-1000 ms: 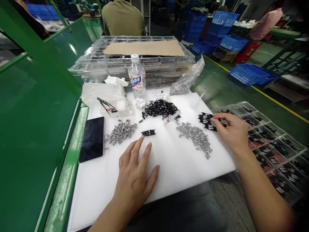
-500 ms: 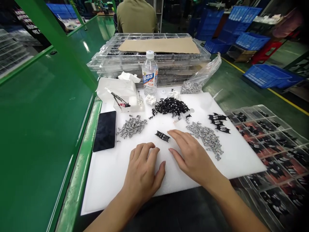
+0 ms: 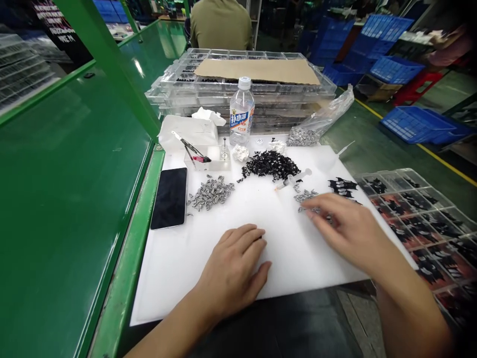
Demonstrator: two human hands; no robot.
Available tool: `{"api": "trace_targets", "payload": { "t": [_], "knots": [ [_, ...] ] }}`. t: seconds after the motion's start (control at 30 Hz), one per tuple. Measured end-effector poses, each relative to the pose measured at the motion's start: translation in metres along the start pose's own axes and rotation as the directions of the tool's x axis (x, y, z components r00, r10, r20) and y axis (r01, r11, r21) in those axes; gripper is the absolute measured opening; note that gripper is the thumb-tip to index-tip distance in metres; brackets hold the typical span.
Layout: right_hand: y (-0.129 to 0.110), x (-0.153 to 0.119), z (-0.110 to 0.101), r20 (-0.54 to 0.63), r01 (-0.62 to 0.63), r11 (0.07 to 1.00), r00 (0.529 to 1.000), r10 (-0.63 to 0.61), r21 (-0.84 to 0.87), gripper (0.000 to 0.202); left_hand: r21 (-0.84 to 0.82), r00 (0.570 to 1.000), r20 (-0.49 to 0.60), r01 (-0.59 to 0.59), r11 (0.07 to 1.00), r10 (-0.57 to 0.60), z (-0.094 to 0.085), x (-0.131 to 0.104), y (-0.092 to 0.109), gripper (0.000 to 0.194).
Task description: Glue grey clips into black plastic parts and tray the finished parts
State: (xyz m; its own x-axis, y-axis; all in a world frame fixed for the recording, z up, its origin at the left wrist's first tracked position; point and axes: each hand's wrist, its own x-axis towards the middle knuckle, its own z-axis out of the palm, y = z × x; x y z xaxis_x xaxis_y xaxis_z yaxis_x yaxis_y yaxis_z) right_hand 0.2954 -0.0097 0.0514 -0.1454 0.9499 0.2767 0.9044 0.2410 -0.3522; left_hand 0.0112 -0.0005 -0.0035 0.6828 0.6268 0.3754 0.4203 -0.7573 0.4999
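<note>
My left hand (image 3: 238, 266) rests low over the white foam board (image 3: 167, 278) with its fingers curled. A dark bit shows at its fingertips, apparently the edge of a small black part (image 3: 260, 237), mostly hidden. My right hand (image 3: 343, 226), slightly blurred, is over the right pile of small grey metal pieces (image 3: 306, 195). Its thumb and index tip are close together but apart, with nothing visible between them, and the hand covers much of that pile. Just beyond it lie several black bat-shaped parts (image 3: 343, 185). A syringe (image 3: 292, 180) lies behind the pile.
On the board are another grey pile (image 3: 211, 193), a heap of black pieces (image 3: 272, 165), a phone (image 3: 169, 199), a clear box with tweezers (image 3: 204, 161), and a bottle (image 3: 242, 117). Stacked trays (image 3: 238, 97) stand behind; a compartment tray (image 3: 428, 214) is at the right. A green partition (image 3: 74, 199) borders the left.
My right hand has moved right, from beside the black part to the grey pile. The black part no longer lies openly on the board; a dark edge shows by my left fingertips. The view has shifted slightly.
</note>
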Motion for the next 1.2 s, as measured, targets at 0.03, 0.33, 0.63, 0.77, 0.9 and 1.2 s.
{"api": "trace_targets", "payload": {
  "t": [0.03, 0.33, 0.63, 0.77, 0.9, 1.2],
  "knots": [
    [0.015, 0.009, -0.003, -0.067, -0.049, 0.995, 0.997, 0.043, -0.09, 0.015, -0.01, 0.998, 0.026, -0.056, 0.998, 0.056, 0.0, 0.0, 0.0, 0.03],
    [0.074, 0.072, 0.038, -0.059, -0.149, 0.972, 0.988, 0.141, -0.18, 0.032, -0.003, 0.991, -0.07, 0.117, 0.993, -0.117, -0.001, 0.002, 0.001, 0.031],
    [0.037, 0.033, 0.002, -0.18, -0.269, 0.963, 0.946, 0.271, 0.034, 0.025, -0.09, 0.983, -0.049, 0.175, 0.981, -0.179, -0.001, -0.001, -0.006, 0.028],
    [0.006, -0.027, -0.004, -0.039, -0.28, 0.872, 0.946, 0.321, 0.401, 0.014, -0.145, 0.98, -0.01, 0.194, 0.97, -0.197, -0.004, 0.002, -0.006, 0.03],
    [-0.012, -0.06, 0.012, 0.106, -0.152, 0.931, 0.987, 0.123, 0.331, 0.019, -0.172, 0.975, -0.006, 0.218, 0.961, -0.222, -0.003, 0.003, -0.006, 0.035],
    [-0.012, -0.042, 0.037, 0.186, 0.028, 0.986, 0.981, -0.059, 0.162, 0.028, -0.142, 0.974, -0.039, 0.217, 0.966, -0.225, -0.002, 0.002, -0.005, 0.032]
  ]
}}
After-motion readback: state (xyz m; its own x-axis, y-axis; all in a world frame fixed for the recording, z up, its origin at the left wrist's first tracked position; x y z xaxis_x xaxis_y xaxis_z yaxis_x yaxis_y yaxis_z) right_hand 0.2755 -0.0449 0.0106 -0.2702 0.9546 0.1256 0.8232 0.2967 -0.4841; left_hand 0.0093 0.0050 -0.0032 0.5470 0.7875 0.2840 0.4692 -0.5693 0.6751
